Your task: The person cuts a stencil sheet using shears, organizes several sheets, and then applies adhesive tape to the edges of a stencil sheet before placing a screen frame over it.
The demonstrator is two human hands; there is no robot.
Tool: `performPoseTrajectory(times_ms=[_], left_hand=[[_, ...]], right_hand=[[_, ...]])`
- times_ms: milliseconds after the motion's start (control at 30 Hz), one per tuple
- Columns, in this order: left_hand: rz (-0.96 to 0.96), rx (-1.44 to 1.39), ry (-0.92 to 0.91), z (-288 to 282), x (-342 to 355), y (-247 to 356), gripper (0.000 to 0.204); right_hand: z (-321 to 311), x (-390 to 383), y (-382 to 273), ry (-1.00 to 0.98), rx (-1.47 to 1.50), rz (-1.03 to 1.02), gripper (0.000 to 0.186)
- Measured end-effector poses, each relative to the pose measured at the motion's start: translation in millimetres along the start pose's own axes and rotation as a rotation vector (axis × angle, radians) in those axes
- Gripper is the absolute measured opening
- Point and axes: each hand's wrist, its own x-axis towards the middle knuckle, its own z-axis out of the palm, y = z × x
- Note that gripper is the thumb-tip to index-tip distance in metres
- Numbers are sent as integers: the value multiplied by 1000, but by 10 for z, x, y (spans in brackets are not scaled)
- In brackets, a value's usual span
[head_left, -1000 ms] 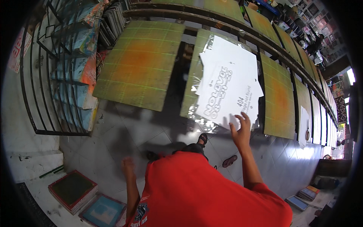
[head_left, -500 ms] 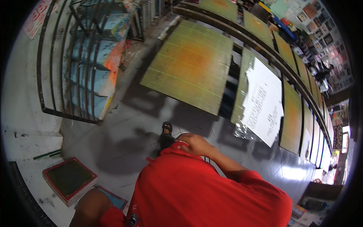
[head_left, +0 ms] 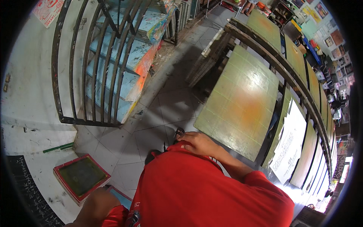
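Grey tiled floor, green-orange board (head_left: 242, 102), right hand (head_left: 196, 143) beside

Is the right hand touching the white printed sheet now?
No, the right hand rests against the red shirt, apart from the white printed sheet on the long table.

Left hand: out of sight; only the forearm (head_left: 96, 206) shows at the lower edge, its end hidden behind the red shirt (head_left: 204, 193).

Right hand (head_left: 198, 143): rests at the shirt's top edge, fingertips hidden against the cloth; whether it grips anything cannot be told.

Shoes (head_left: 178, 133): mostly covered by the shirt, only dark tips showing.

Blue frame (head_left: 120, 196) on the floor: one corner visible, the rest under the shirt.

White sheet (head_left: 291, 145): print too small and bent to make out; lower end hidden behind the shoulder.

Far boards (head_left: 315, 162) along the rail: squeezed at the rim, detail lost.

Top right shelves (head_left: 321, 34): blurred clutter.
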Motion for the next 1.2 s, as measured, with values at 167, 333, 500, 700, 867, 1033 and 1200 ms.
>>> performPoseTrajectory(times_ms=[167,333,500,700,867,1033,1200], left_hand=[[-50,83,60,-827,19,-593,67],[-658,614,197,-1880,-446,-1490,72],[-1527,544,-190,-2683,-1942,-2400,40],[-1684,175,-1161,-2928,-2899,-2850,52],[-1601,24,-1278,-2985,-3086,-3175,56],[-1675,59,-1140,-3012,-3419,-3475,54],[-1875,-2,-1221,-3120,-3771,-3711,50]], right_hand=[[-309,560,39,68,-79,173,27],[-241,984,10,245,-176,390,27],[220,1354,-166,470,-142,609,30],[829,1652,-416,420,-23,905,30],[870,1912,-367,422,-19,954,33],[615,2017,-271,485,-57,1031,33],[492,1956,-162,430,-20,1076,36]])
